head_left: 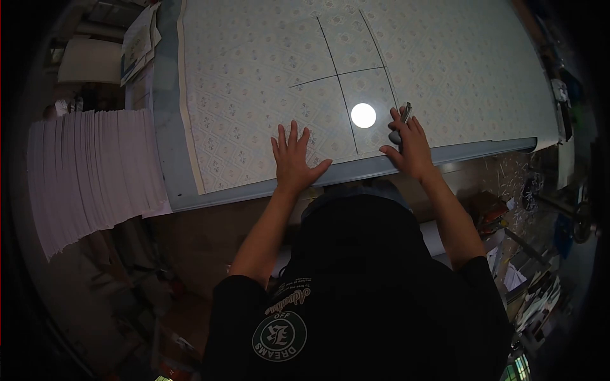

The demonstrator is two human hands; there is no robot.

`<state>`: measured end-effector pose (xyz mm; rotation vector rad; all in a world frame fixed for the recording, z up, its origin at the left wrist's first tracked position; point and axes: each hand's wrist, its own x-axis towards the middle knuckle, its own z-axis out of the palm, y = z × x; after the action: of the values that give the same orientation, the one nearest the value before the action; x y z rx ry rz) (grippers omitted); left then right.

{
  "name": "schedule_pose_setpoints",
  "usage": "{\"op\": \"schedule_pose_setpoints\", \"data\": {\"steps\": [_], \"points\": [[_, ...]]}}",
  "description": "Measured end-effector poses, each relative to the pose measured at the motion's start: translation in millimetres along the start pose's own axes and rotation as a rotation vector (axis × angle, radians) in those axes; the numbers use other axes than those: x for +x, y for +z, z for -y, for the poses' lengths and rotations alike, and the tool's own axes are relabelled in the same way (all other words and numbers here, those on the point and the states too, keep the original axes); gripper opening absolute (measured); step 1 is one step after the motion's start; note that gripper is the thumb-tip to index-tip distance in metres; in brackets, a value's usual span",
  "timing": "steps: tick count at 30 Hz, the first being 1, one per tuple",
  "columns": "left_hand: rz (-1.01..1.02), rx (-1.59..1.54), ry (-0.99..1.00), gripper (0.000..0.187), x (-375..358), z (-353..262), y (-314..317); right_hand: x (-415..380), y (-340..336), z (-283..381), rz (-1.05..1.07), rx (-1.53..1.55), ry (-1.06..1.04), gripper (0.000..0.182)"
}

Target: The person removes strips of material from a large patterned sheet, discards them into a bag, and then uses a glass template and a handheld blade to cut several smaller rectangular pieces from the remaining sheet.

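Note:
Patterned pale sheet material (254, 95) covers most of the table, with dark straight lines drawn on it that cross near its upper middle. Spread flat near its front edge is my left hand (295, 160), fingers apart and nothing in it. My right hand (412, 147) rests to the right of the lines, its fingers around a small grey metal tool (406, 113) with a dark rounded part under the fingers. A bright round spot of light falls on the sheet between my hands.
The grey table edge (241, 198) runs along the front. At the left stands a tall stack of paper sheets (95, 171), with loose papers (140, 44) behind it. Scraps and assorted items (540, 298) lie low at the right.

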<state>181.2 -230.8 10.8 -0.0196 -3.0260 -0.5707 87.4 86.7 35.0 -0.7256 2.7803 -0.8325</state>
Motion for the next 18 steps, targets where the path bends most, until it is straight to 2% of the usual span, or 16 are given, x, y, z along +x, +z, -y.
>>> {"op": "schedule_pose_setpoints", "data": {"steps": [1, 2, 4, 11, 13, 18], "points": [[0.005, 0.000, -0.002, 0.096, -0.5, -0.3, -0.3, -0.8, 0.2, 0.0, -0.001, -0.019, -0.009, 0.084], [0.011, 0.000, -0.003, 0.096, -1.2, -0.5, -0.7, -1.2, 0.2, 0.3, -0.003, -0.019, -0.012, 0.084], [0.016, 0.001, -0.007, 0.096, -1.0, -0.8, -1.5, -0.8, -0.1, 0.4, -0.015, 0.024, 0.002, 0.061], [0.010, -0.001, -0.005, 0.096, -0.7, -1.5, -1.7, -1.3, 0.8, -0.2, -0.042, 0.010, -0.026, 0.060], [0.009, -0.005, -0.008, 0.096, -0.8, -1.5, -2.3, -0.3, -0.2, 0.7, -0.003, 0.044, 0.027, 0.061], [0.016, -0.006, -0.015, 0.096, -0.1, -2.6, -4.0, -1.7, 5.1, -5.7, -0.024, -0.002, -0.025, 0.064]]}}
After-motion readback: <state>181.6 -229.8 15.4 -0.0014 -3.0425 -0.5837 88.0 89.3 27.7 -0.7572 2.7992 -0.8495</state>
